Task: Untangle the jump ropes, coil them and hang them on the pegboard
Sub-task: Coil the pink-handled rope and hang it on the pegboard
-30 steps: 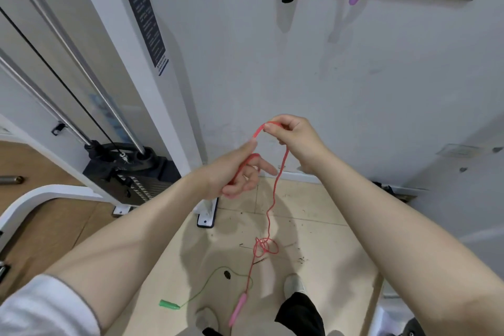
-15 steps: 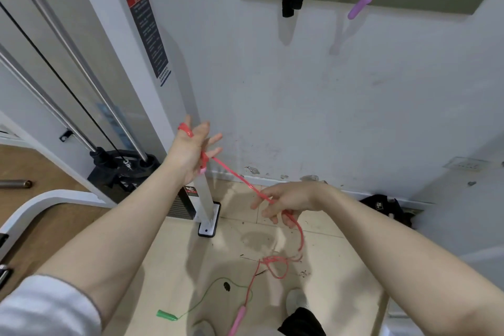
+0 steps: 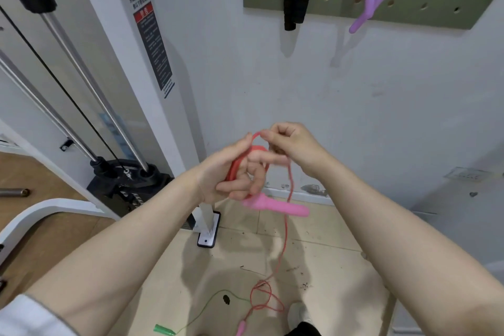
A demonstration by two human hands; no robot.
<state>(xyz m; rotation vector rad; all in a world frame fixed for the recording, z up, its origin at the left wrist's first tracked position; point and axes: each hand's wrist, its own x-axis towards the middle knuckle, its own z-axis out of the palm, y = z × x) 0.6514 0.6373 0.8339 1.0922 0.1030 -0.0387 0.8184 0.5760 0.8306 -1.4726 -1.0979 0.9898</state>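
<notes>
Two hands coil the red rope [image 3: 285, 229]: left hand [image 3: 234, 172] grips the loops, right hand [image 3: 289, 142] pinches it just above; next loop needs the slack lifted off the floor [image 3: 327, 267]

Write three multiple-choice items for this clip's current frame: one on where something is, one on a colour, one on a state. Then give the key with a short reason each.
1. Where does the green handle lie?
A. on the floor
B. on the pegboard
C. in the right hand

2. What colour is the rope being wound round the left hand?
A. black
B. red
C. yellow

3. What is the right hand doing?
A. hanging idle
B. lying flat on the wall
C. pinching the rope above the left hand

Key: 1 A, the handle lies on the tiles with its thin green cord trailing from it. 2 B, red loops sit round the left hand's fingers and the strand drops to a tangle on the floor. 3 C, its fingertips are closed on the rope just above the left hand.
</notes>
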